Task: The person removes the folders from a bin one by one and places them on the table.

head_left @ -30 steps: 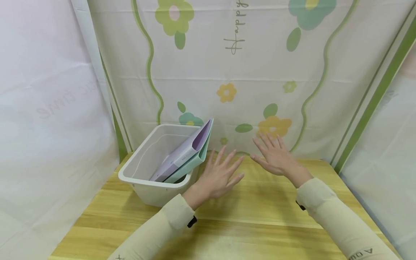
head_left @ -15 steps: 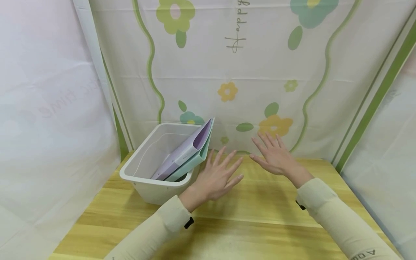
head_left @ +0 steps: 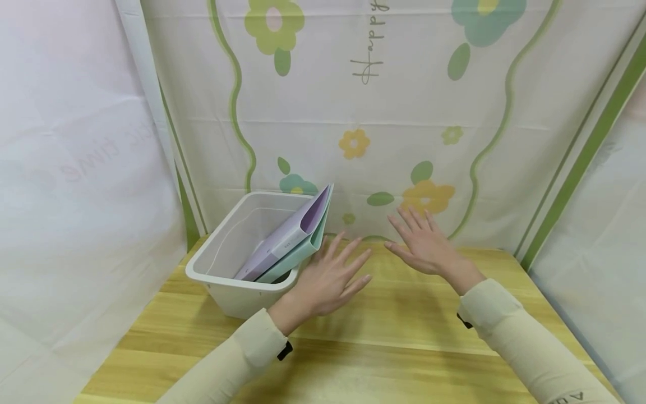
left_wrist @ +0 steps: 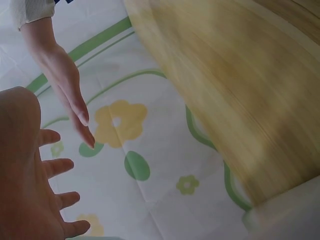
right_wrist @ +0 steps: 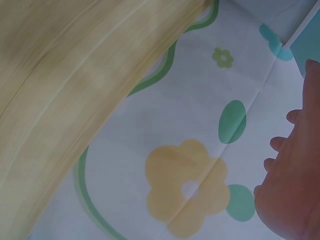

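In the head view a purple binder [head_left: 285, 241] and a mint green binder [head_left: 290, 261] lean side by side in a white plastic bin [head_left: 239, 300], their upper ends jutting past its right rim. My left hand [head_left: 325, 279] is spread beside the bin, palm down, fingers straight, overlapping the bin's right side in this view. Farther right, my right hand [head_left: 426, 247] hovers over the back of the table, fingers extended and holding nothing. The left wrist view catches my left palm [left_wrist: 20, 170] with the right hand [left_wrist: 62, 80] across from it.
The bin stands on a wooden table [head_left: 404, 336] at the back left. Behind it hangs a white flower-printed curtain [head_left: 303, 101]; more white sheets [head_left: 75, 224] close off the left and right sides.
My left hand has drifted slightly left, toward the bin. The right hand has shifted a little left. Binders and bin stay as they were.
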The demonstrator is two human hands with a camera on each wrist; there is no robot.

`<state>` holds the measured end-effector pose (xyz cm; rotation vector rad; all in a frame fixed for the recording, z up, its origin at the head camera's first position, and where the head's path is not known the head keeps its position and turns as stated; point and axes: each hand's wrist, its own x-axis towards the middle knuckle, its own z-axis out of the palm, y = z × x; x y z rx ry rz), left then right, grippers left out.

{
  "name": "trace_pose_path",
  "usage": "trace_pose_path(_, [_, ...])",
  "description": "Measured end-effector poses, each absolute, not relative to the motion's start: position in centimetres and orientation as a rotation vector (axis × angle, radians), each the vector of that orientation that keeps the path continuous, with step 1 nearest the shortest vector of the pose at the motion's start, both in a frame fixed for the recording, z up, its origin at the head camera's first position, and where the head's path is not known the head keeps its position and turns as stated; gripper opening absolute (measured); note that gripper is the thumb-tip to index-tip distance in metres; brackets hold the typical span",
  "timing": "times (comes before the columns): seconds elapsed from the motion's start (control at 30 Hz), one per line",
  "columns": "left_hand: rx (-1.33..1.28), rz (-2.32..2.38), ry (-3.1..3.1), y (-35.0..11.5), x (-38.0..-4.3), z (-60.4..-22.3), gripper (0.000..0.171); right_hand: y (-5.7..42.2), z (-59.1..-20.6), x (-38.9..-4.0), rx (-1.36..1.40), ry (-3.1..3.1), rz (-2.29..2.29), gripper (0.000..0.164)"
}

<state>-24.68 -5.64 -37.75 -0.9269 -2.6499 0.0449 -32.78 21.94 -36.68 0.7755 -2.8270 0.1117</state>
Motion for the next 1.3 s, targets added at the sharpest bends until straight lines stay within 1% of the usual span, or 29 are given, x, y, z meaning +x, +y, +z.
trace_pose_path(0.93, [-0.951,0.088,-2.586,-7.5,-23.2,-37.9,0.058,20.8,-36.6,-32.3,0.838,-2.774,0.133,0.074])
trace_pose_path(1.3, [-0.976,0.056,-2.470,-8.1,-22.8,-37.8,0.053,20.4,-36.5,-31.9,0.861,-2.776,0.167,0.075])
